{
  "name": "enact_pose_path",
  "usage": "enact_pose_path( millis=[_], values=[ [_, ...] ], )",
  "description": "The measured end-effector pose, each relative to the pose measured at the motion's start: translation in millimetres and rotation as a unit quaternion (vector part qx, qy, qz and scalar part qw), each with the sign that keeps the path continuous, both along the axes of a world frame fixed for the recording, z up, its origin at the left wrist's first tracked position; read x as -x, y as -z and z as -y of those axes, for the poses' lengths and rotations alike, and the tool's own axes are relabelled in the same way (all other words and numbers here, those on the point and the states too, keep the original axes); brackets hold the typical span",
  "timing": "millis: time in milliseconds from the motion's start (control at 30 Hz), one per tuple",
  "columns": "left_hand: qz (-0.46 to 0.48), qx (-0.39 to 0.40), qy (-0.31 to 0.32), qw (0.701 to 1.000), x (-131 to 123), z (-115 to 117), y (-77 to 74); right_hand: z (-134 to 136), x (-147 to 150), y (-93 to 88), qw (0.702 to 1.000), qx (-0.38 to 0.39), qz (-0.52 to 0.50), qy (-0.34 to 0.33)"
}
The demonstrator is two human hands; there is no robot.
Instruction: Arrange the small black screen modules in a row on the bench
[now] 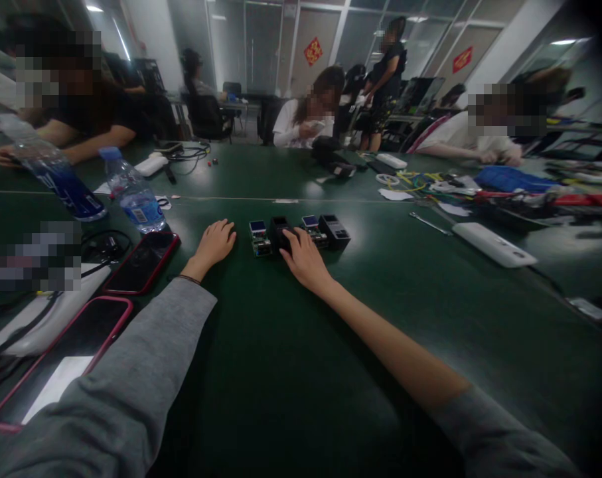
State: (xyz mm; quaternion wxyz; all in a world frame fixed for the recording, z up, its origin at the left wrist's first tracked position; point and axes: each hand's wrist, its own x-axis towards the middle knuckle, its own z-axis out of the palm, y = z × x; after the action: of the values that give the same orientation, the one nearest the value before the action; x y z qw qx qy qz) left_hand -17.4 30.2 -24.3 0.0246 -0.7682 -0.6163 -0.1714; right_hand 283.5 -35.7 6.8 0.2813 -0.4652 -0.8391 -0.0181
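Note:
My left hand (216,243) lies palm down on the green table with its fingers stretched out, holding nothing. A row of four small devices stands just to its right: a green circuit board with a small screen (259,238), a black box-shaped device (279,224), a second circuit board with a screen (311,223), and a grey-black cased device (334,230). My right hand (304,259) has its thumb and forefinger on the black box-shaped device. Its other fingers reach over the second board and partly hide it.
On the left are two water bottles (134,196), two red-edged phones (144,262) and a white case with cables. On the right lie a wrench (430,224), a white power strip (494,244) and a pile of wires (425,180). Several people sit across the table.

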Motion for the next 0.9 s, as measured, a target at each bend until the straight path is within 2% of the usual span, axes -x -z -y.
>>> enact_pose_path(
  millis=[100, 300, 600, 900],
  values=[
    [-0.006, 0.006, -0.003, 1.0, -1.4, 0.3, -2.9, 6.1, 0.6, -6.8, 0.999, -0.034, -0.002, -0.034],
    [-0.009, 0.013, -0.003, 1.0, -2.0, 3.2, -6.3, 16.9, 4.6, -20.5, 0.988, -0.05, 0.089, -0.117],
    [0.025, -0.004, 0.002, 1.0, -2.4, 3.1, -4.1, 19.6, 7.1, -27.4, 0.987, -0.015, 0.106, -0.12],
    [0.04, -0.02, 0.003, 0.999, -2.9, 3.0, -1.0, 16.6, 5.1, -22.7, 0.983, -0.016, 0.084, -0.165]
  ],
)
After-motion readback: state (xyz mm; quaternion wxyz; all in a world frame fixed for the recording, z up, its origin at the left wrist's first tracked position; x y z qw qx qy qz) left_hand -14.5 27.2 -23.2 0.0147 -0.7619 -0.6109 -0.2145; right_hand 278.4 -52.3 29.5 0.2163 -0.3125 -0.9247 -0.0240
